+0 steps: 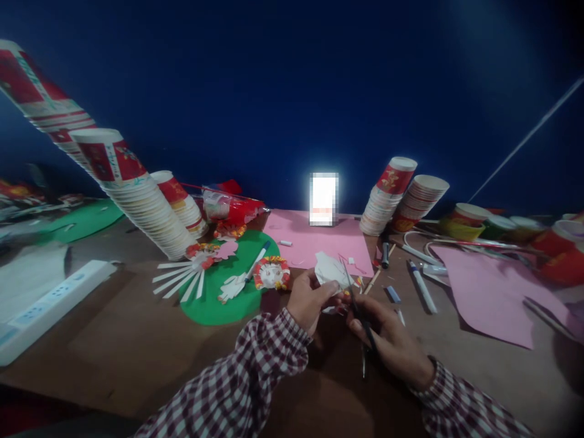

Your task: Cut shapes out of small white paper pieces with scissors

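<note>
My left hand (310, 299) pinches a white paper piece (329, 269) with an uneven outline, thumb on top, held above the table. Closed around the dark handles of a pair of scissors (361, 313) is my right hand (393, 340). The blades point up and away, right beside the paper's right edge; whether they touch it I cannot tell. Left of my hands, a green paper disc (205, 311) bears a red-and-white paper ring with a face-like centre (272, 274), a white hand-shaped cutout (233, 286) and a marker (258, 260).
Tall stacks of paper cups lean at the left (150, 210) and back right (387, 194). A power strip (52, 307) lies at left. Pink sheets (296, 228) lie ahead and at right (490, 298). A glowing screen (323, 198) stands at the back. A white marker (422, 287) lies at right.
</note>
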Demonstrator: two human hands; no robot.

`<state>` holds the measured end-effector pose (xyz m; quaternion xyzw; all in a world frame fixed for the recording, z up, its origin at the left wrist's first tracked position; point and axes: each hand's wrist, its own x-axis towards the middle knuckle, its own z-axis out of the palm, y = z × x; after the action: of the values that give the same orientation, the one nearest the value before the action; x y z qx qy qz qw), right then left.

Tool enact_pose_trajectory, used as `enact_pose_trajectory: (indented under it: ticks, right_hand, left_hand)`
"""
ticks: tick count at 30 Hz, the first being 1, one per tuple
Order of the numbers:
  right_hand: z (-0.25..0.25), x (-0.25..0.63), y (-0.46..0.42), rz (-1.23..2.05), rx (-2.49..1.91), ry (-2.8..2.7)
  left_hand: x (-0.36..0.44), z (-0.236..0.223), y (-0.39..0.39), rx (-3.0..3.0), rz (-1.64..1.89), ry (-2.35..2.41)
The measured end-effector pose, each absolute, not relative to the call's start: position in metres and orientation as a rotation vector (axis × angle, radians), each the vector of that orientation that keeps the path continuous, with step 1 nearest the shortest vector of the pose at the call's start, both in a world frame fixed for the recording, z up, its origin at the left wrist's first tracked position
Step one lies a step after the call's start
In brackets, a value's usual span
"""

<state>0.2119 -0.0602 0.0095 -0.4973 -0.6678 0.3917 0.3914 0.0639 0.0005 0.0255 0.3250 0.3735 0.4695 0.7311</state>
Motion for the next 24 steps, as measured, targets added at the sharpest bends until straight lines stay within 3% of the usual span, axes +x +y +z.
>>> enact_pose_trajectory:
  ticks: [24]
  right_hand:
    - [0.0079,0.2121,-0.06,1.01,-1.257,-1.678]
  left_hand:
    - [0.0653,0.021,0.0019,0.749,1.035,0.847]
